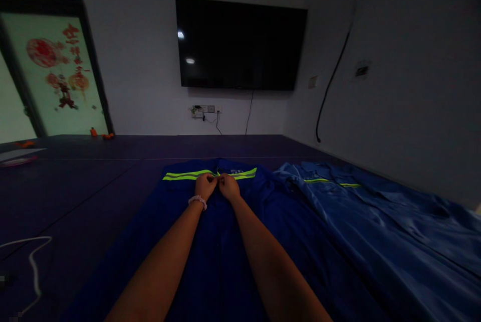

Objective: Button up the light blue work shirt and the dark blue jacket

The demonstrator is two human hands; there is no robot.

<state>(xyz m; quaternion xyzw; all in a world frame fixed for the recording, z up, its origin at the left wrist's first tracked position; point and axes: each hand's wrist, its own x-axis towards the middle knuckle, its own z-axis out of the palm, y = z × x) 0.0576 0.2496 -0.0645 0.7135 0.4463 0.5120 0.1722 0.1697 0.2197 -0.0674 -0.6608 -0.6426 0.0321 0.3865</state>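
A dark blue work jacket [221, 242] lies spread out in front of me, with a yellow and grey reflective stripe [184, 176] across its chest. My left hand [205, 185], a beaded bracelet [198, 202] on its wrist, pinches the front of the jacket at the stripe. Right beside it my right hand [228, 186] has its fingers closed on the same front edge. The two hands almost touch at the jacket's middle line. Whether a button or a zip sits between the fingertips is too small and dark to tell.
To the right lies a lighter blue garment [356, 216] with yellow stripes. A white cable [35, 267] runs over the dark floor mat [93, 176] at left. Small orange objects [108, 136] stand near the glass door [56, 71]. A television [240, 43] hangs on the far wall.
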